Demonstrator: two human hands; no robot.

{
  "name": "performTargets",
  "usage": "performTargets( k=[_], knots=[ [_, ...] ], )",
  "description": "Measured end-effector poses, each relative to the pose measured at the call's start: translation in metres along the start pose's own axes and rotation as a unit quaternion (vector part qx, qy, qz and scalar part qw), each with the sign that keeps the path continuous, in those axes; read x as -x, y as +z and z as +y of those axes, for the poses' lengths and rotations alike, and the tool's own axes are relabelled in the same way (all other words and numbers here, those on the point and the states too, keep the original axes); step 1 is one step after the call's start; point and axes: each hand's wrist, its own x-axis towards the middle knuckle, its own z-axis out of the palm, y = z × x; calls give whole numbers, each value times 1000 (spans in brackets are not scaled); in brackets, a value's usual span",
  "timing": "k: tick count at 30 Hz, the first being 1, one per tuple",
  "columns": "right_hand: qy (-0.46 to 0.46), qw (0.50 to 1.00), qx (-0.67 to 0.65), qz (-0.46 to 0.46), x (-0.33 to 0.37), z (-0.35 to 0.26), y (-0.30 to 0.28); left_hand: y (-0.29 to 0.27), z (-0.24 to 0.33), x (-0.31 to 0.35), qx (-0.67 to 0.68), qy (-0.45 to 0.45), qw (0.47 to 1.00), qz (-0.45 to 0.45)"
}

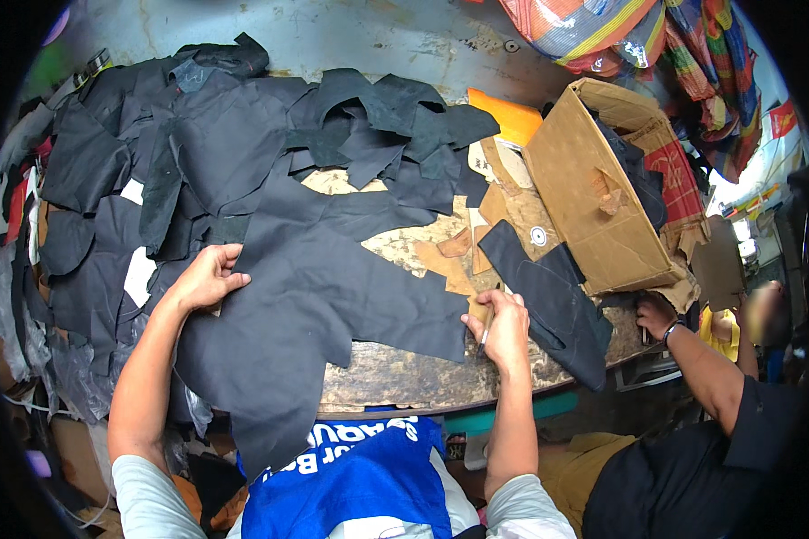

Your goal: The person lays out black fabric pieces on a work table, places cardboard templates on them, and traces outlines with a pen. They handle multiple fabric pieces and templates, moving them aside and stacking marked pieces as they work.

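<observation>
A large black leather piece (333, 278) with an irregular outline lies over the worktable, and one part of it hangs past the front edge. My left hand (211, 277) pinches its left edge between thumb and fingers. At the leather's right end, my right hand (502, 325) is closed around a slim pen-like tool (485, 331) that points down. Whether its fingers also touch the leather I cannot tell. Just right of that hand lies a folded black piece (548, 301).
Many black leather scraps (216, 135) are heaped at the far left. Brown pattern pieces (449, 260) lie on the worn wooden table (404, 377). A cardboard box (593, 198) of dark material stands at right. Beside it a co-worker's hand (656, 316) rests near the table edge.
</observation>
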Motion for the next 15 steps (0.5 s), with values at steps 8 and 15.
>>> performTargets(
  k=[8,15],
  knots=[
    [163,843,-508,75,-10,7,9,2,37,-16,-90,20,995,-31],
    [148,957,-242,-59,-3,-1,34,0,49,-34,-195,-23,979,-53]
  ],
)
